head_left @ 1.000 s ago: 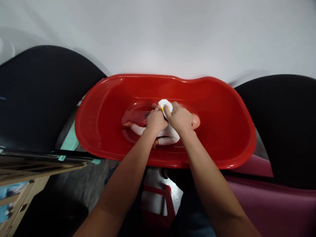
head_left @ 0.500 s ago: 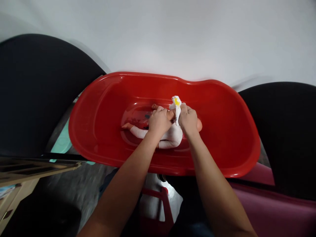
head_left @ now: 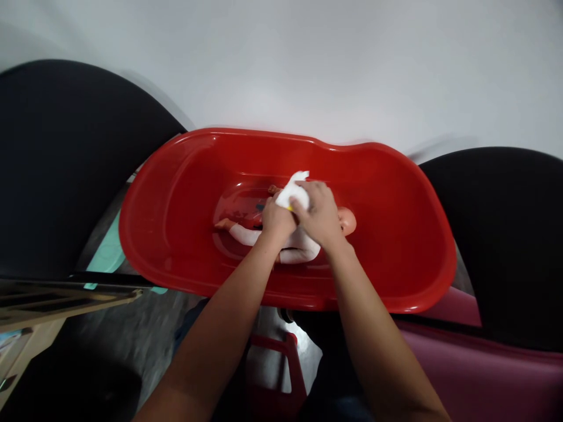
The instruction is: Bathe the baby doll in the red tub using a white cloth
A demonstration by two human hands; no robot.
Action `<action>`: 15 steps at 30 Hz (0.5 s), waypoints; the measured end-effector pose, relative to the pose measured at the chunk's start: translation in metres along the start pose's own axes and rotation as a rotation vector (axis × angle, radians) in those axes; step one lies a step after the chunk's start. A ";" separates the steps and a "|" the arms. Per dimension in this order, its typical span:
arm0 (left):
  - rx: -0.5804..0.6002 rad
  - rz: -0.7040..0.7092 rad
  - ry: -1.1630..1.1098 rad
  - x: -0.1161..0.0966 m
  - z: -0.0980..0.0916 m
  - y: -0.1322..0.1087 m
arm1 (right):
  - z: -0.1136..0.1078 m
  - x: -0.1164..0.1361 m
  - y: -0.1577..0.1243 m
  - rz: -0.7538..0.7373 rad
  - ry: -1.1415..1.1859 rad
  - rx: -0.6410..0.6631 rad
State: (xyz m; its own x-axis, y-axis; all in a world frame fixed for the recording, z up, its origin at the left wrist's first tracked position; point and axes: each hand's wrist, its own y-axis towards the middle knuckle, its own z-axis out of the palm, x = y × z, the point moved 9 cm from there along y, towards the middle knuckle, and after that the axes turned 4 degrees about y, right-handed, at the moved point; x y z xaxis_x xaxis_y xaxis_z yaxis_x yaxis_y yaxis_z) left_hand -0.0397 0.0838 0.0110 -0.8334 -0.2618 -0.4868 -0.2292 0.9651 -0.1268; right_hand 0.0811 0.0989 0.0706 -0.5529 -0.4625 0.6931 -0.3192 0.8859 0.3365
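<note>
One white cloth [head_left: 294,190] lies bunched over the chest of a baby doll [head_left: 299,245], gripped from below by the left hand [head_left: 276,220] while the right hand [head_left: 315,212] closes over it. The doll, in a white outfit [head_left: 246,235], lies mid-basin in a red plastic baby bathtub [head_left: 396,234], head toward 3 o'clock.

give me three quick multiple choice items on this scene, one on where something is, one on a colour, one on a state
1. Where is the doll? a) inside the tub b) on the black seat c) on the floor
2. What colour is the tub? a) blue b) red c) green
3. The white cloth is: a) lying on the tub rim b) held by both hands c) on the floor

1: a, the doll lies in the tub's hollow.
2: b, the plastic shows red.
3: b, the left hand and right hand meet on it.
</note>
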 end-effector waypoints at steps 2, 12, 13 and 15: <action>0.017 -0.036 0.020 0.002 0.001 -0.002 | 0.013 0.009 -0.005 -0.032 -0.137 0.098; -0.020 0.112 0.147 -0.013 -0.003 -0.006 | 0.003 -0.032 -0.002 0.397 -0.211 0.082; -0.023 0.117 0.146 -0.014 -0.004 -0.006 | 0.002 -0.034 -0.002 0.420 -0.167 0.059; -0.040 0.109 0.138 -0.013 -0.004 -0.006 | -0.001 -0.037 -0.002 0.456 -0.052 0.003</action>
State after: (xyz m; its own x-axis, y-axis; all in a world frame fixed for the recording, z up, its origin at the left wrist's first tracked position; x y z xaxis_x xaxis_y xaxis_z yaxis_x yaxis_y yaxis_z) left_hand -0.0300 0.0817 0.0216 -0.9150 -0.1562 -0.3719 -0.1506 0.9876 -0.0442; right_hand 0.1026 0.1140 0.0447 -0.6756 -0.0268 0.7367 -0.0368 0.9993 0.0026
